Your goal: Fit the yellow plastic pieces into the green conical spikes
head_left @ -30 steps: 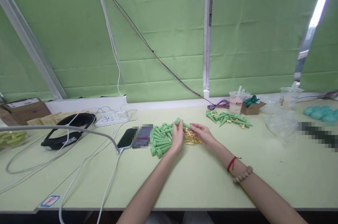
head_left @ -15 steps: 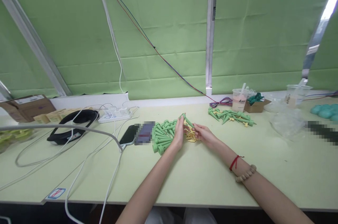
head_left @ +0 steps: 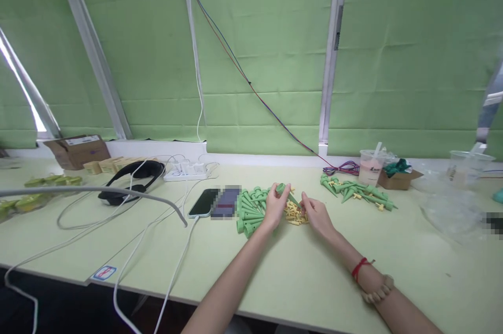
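Table (head_left: 298, 281): pale green worktop, running the full width of the view below green blinds.

Cardboard box, far left (head_left: 77, 149): closed, with a white label on its top face; the print is too small to read.

Headset (head_left: 131, 182): black, lying left of centre among white cables, with a power strip (head_left: 188, 172) just beyond it.

Phone (head_left: 204, 203): dark, face up, cable plugged in; screen content beside it is blurred out.

Drink cup (head_left: 371, 166): clear plastic with straw and a dark logo that cannot be made out; a small open carton (head_left: 398, 178) sits just right of it.

Green cone pile (head_left: 250, 207): hollow plastic spikes with wide collars, heaped just left of the hands. A second batch (head_left: 356, 190), with yellow pieces fitted, lies far right of centre.

Held green cone (head_left: 284, 191): mid-table, lifted just above the heaps. Judged light, rigid and smooth, so likely to slip if pinched on the taper; the collar end gives the surer hold, with the point left free.

Yellow fittings (head_left: 295, 214): small heap between the hands; judged very light, thin and easily scattered, best picked singly by fingertip.

Left hand (head_left: 275, 205): fingers curled closed around the collar end of the held cone.

Right hand (head_left: 316, 215): fingertips drawn together at the cone's narrow end over the yellow heap; whether they pinch a yellow piece cannot be told.

Sticker, near left table edge (head_left: 104, 272): blue border, red mark, unreadable.
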A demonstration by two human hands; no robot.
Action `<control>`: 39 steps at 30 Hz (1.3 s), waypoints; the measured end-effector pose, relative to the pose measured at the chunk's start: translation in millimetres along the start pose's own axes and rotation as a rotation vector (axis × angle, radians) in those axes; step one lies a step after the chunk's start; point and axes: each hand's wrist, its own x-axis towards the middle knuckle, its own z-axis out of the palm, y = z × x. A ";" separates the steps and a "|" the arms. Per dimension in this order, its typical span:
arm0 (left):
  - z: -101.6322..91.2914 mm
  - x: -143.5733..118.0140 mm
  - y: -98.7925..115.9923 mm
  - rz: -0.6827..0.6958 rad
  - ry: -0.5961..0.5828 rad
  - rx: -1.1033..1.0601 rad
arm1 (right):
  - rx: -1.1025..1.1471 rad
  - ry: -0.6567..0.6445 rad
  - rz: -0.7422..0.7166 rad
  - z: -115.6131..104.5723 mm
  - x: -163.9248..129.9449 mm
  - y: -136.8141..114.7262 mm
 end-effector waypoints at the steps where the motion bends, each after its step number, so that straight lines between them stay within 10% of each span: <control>1: -0.4 -0.8 -0.8 0.016 0.005 0.021 | -0.034 0.014 -0.008 -0.5 -2.0 -1.8; 14: -1.1 -11.7 -4.7 0.122 -0.100 0.229 | -0.009 0.173 -0.190 1.5 -9.2 -11.8; 25: 8.0 -21.3 -6.3 -0.041 -0.164 0.030 | 0.065 0.149 -0.091 8.7 -9.6 -17.4; 32: 16.2 -27.5 0.1 -0.210 -0.121 -0.161 | 0.093 -0.120 -0.103 10.3 -10.8 -16.6; 39: 14.9 -22.6 -2.7 -0.363 -0.178 -0.160 | 0.037 -0.035 -0.174 12.0 -15.8 -16.7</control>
